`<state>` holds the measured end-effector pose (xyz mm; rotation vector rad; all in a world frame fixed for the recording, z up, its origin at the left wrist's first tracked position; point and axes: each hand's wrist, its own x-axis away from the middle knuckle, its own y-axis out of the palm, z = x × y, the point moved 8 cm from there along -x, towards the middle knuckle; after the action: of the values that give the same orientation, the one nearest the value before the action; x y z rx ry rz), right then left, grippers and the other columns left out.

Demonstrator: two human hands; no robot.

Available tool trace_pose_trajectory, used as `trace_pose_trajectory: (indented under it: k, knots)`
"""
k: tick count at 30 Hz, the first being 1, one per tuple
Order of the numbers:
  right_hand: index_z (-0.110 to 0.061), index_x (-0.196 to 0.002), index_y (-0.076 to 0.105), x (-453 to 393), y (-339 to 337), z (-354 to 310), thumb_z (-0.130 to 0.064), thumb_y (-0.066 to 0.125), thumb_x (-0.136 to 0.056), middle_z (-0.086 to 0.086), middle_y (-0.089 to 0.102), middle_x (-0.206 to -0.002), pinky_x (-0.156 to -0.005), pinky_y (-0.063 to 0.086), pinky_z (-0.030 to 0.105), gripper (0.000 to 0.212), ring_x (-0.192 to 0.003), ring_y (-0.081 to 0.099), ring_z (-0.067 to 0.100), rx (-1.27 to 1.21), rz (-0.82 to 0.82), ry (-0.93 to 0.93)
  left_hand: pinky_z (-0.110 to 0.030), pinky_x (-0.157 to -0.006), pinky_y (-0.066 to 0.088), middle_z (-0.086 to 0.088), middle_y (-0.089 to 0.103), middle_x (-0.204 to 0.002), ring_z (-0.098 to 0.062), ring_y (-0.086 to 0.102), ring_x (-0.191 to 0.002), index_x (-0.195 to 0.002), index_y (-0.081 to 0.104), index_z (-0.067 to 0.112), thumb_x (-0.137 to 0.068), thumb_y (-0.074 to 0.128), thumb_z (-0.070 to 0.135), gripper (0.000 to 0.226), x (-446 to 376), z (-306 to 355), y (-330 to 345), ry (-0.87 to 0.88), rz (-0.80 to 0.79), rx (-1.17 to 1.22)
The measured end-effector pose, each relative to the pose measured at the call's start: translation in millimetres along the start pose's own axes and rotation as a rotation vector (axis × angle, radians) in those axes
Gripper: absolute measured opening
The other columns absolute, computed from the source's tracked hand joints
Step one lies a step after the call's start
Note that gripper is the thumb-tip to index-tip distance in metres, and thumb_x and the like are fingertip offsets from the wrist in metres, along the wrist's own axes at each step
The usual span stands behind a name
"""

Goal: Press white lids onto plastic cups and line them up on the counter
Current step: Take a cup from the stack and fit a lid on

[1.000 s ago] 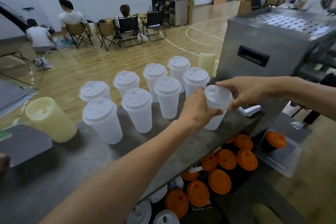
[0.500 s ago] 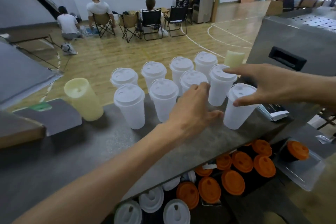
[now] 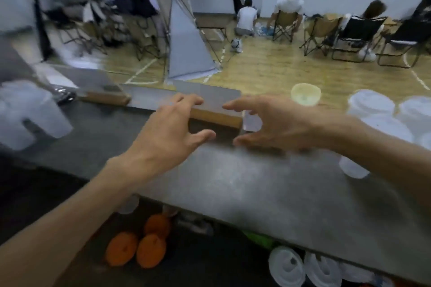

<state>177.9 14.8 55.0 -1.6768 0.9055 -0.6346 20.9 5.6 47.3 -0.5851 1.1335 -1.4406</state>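
The view is blurred by motion. My left hand point(image 3: 170, 128) and my right hand point(image 3: 272, 123) hover side by side over the grey counter point(image 3: 233, 184), fingers spread and holding nothing. Several lidded white cups point(image 3: 382, 114) stand grouped at the right edge, partly behind my right forearm. A stack of pale yellow cups point(image 3: 305, 94) stands just beyond my right hand. Spare white lids point(image 3: 289, 265) lie on a shelf below the counter's front edge.
A blurred white jug point(image 3: 25, 112) stands at the counter's left end. A wooden board with a grey slab point(image 3: 205, 109) lies beyond my hands. Orange lids point(image 3: 137, 247) sit below the counter. People sit on folding chairs point(image 3: 356, 30) across the wooden floor.
My view has swung left, so the lidded cups now sit at the right edge. Both hands have left the last cup and moved left over bare counter, holding nothing.
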Motion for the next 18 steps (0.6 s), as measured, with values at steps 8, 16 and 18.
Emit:
trace_pose_trajectory:
  k: [8, 16, 18]
  knots:
    - [-0.017, -0.147, 0.044, -197.2, 74.2, -144.9, -0.041, 0.074, -0.085, 0.004, 0.053, -0.143, -0.102, 0.040, 0.030, 0.074, -0.128, 0.050, 0.021, -0.028, -0.060, -0.260, -0.044, -0.103, 0.042, -0.010, 0.052, -0.135, -0.030, 0.049, -0.124, -0.138, 0.049, 0.018, -0.076, 0.080, 0.044, 0.074, 28.5, -217.3, -107.0, -0.350, 0.188, -0.234]
    - [-0.015, -0.140, 0.047, -363.7, 131.7, -241.0, -0.028, 0.074, -0.086, 0.006, 0.056, -0.137, -0.082, 0.035, 0.022, 0.062, -0.123, 0.052, 0.025, -0.033, -0.070, -0.310, -0.051, -0.102, 0.040, -0.020, 0.055, -0.130, -0.039, 0.049, -0.120, -0.132, 0.047, 0.005, -0.066, 0.081, 0.058, 0.092, 12.2, -391.2, -140.1, -0.622, 0.172, -0.486]
    - [-0.013, -0.144, 0.039, -395.3, 144.7, -252.1, -0.024, 0.075, -0.084, 0.009, 0.052, -0.140, -0.088, 0.038, 0.025, 0.071, -0.126, 0.050, 0.026, -0.079, -0.096, -0.272, -0.049, -0.101, 0.040, -0.020, 0.057, -0.126, -0.039, 0.051, -0.118, -0.130, 0.049, 0.005, -0.068, 0.080, 0.059, 0.088, 6.6, -414.1, -139.0, -0.646, 0.175, -0.502]
